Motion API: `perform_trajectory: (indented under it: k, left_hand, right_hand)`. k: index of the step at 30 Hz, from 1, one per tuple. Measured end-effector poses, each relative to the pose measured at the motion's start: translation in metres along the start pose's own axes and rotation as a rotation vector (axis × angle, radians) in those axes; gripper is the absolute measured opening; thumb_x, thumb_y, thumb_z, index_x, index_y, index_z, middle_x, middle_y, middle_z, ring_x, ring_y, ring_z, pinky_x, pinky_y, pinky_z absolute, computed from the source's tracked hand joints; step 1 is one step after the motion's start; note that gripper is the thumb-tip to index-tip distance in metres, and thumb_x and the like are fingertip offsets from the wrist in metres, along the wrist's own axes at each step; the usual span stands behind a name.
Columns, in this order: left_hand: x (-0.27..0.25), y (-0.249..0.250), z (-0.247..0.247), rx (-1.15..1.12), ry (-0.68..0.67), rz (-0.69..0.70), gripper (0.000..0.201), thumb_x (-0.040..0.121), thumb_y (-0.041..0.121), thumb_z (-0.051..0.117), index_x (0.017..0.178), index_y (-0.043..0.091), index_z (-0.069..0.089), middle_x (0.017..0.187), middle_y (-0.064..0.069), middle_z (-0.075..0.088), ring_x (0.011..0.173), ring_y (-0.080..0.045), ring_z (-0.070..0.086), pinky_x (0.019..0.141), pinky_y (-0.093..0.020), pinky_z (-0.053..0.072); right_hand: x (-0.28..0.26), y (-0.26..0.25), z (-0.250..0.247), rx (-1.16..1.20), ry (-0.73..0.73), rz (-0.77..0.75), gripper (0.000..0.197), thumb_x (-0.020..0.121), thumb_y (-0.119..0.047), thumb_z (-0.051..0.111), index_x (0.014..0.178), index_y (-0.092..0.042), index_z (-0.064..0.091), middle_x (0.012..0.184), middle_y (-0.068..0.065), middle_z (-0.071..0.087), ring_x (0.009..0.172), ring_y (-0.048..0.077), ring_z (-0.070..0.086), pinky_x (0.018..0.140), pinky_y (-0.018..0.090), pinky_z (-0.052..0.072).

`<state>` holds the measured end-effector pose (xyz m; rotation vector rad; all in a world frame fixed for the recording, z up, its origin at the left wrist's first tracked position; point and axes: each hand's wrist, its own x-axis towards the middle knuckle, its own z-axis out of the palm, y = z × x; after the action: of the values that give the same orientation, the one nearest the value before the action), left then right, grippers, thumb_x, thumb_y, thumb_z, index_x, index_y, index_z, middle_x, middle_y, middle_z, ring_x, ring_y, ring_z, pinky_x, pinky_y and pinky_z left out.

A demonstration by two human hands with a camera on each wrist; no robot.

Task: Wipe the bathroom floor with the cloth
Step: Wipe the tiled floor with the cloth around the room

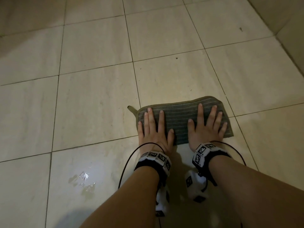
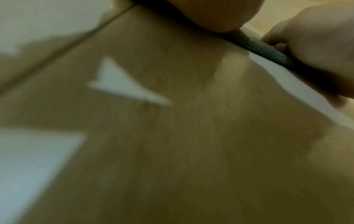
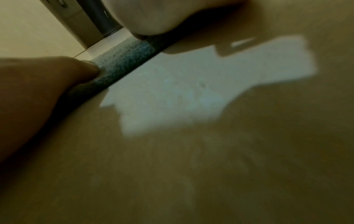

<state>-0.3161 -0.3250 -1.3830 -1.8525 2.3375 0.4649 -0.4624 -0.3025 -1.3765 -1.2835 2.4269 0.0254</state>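
Beige floor tiles [image 1: 92,99] are lying wet, I think, around a near-left puddle [image 1: 83,181]. I'm pressing my left hand [image 1: 153,129], then my right hand [image 1: 205,127], fingers spread flat, onto the cloth [image 1: 179,114], its long axis running left-right beneath both palms.

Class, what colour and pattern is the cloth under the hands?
The cloth is dark grey-green with thin pale stripes, clearest in the head view.

The cloth [image 1: 179,117] lies flat on the floor [image 1: 92,102]; the left hand [image 1: 154,129] rests on its left part, the right hand [image 1: 205,127] on its right. A puddle [image 1: 83,181] lies nearer, to the left.
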Motion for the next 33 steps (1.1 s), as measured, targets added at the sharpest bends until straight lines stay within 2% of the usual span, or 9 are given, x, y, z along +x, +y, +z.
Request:
perform_trajectory:
  k: [2, 5, 9, 15, 20, 25, 30, 33]
  left_hand:
    - [0.011, -0.002, -0.004, 0.000, -0.006, 0.016, 0.073, 0.088, 0.060, -0.004, 0.152, 0.029, -0.022, 0.159, -0.009, -0.029, 0.149, -0.025, -0.018, 0.120, -0.045, -0.012]
    - [0.032, -0.001, -0.010, -0.012, -0.027, 0.029, 0.071, 0.096, 0.059, 0.013, 0.152, 0.031, -0.021, 0.159, -0.006, -0.030, 0.149, -0.024, -0.020, 0.120, -0.044, -0.012]
    - [0.061, 0.005, -0.018, -0.041, -0.017, 0.011, 0.072, 0.098, 0.059, 0.019, 0.154, 0.031, -0.017, 0.160, -0.005, -0.028, 0.149, -0.022, -0.019, 0.120, -0.044, -0.012]
    - [0.121, 0.015, -0.033, -0.072, 0.033, -0.032, 0.072, 0.098, 0.058, 0.022, 0.156, 0.030, -0.011, 0.162, -0.003, -0.022, 0.150, -0.020, -0.016, 0.119, -0.042, -0.012]
    - [0.195, 0.024, -0.049, -0.069, 0.025, -0.043, 0.072, 0.099, 0.058, 0.021, 0.155, 0.029, -0.013, 0.162, -0.004, -0.022, 0.149, -0.021, -0.017, 0.118, -0.043, -0.014]
    - [0.263, 0.045, -0.061, -0.040, 0.048, 0.003, 0.070, 0.099, 0.057, 0.020, 0.156, 0.030, -0.010, 0.162, -0.005, -0.021, 0.150, -0.022, -0.015, 0.118, -0.045, -0.012]
    - [0.283, 0.084, -0.063, 0.012, 0.033, 0.059, 0.067, 0.101, 0.052, 0.018, 0.156, 0.027, -0.010, 0.162, -0.007, -0.022, 0.150, -0.023, -0.016, 0.119, -0.047, -0.011]
    - [0.281, 0.102, -0.065, 0.035, -0.005, 0.126, 0.067, 0.101, 0.051, 0.019, 0.156, 0.025, -0.012, 0.162, -0.008, -0.023, 0.149, -0.026, -0.017, 0.120, -0.048, -0.010]
  right_hand:
    - [0.006, -0.002, -0.002, 0.019, 0.002, 0.009, 0.064, 0.099, -0.055, 0.013, 0.150, -0.039, -0.022, 0.159, 0.005, -0.028, 0.148, 0.027, -0.019, 0.117, 0.049, -0.015]
    - [0.026, -0.005, -0.009, 0.031, -0.036, 0.010, 0.065, 0.099, -0.056, 0.015, 0.150, -0.040, -0.022, 0.158, 0.004, -0.031, 0.148, 0.026, -0.022, 0.117, 0.049, -0.016]
    - [0.066, -0.014, -0.026, 0.033, -0.093, -0.009, 0.066, 0.100, -0.057, 0.018, 0.150, -0.041, -0.020, 0.158, 0.003, -0.032, 0.147, 0.025, -0.024, 0.116, 0.048, -0.017]
    - [0.118, -0.034, -0.036, -0.020, -0.027, -0.024, 0.063, 0.100, -0.057, 0.012, 0.151, -0.039, -0.019, 0.159, 0.004, -0.029, 0.148, 0.026, -0.022, 0.117, 0.050, -0.014]
    - [0.191, -0.055, -0.056, -0.045, 0.000, -0.066, 0.062, 0.100, -0.057, 0.010, 0.152, -0.038, -0.017, 0.160, 0.004, -0.026, 0.148, 0.027, -0.020, 0.117, 0.051, -0.011]
    - [0.234, -0.068, -0.064, -0.038, 0.055, -0.052, 0.060, 0.102, -0.052, 0.013, 0.154, -0.037, -0.012, 0.162, 0.005, -0.021, 0.149, 0.028, -0.015, 0.118, 0.051, -0.008]
    - [0.257, -0.069, -0.077, -0.005, -0.003, -0.025, 0.058, 0.103, -0.048, 0.015, 0.153, -0.039, -0.014, 0.161, 0.003, -0.025, 0.148, 0.026, -0.020, 0.117, 0.049, -0.013]
    - [0.265, -0.045, -0.084, -0.021, -0.004, -0.016, 0.057, 0.103, -0.049, 0.015, 0.152, -0.041, -0.013, 0.161, 0.001, -0.024, 0.149, 0.024, -0.018, 0.118, 0.048, -0.012]
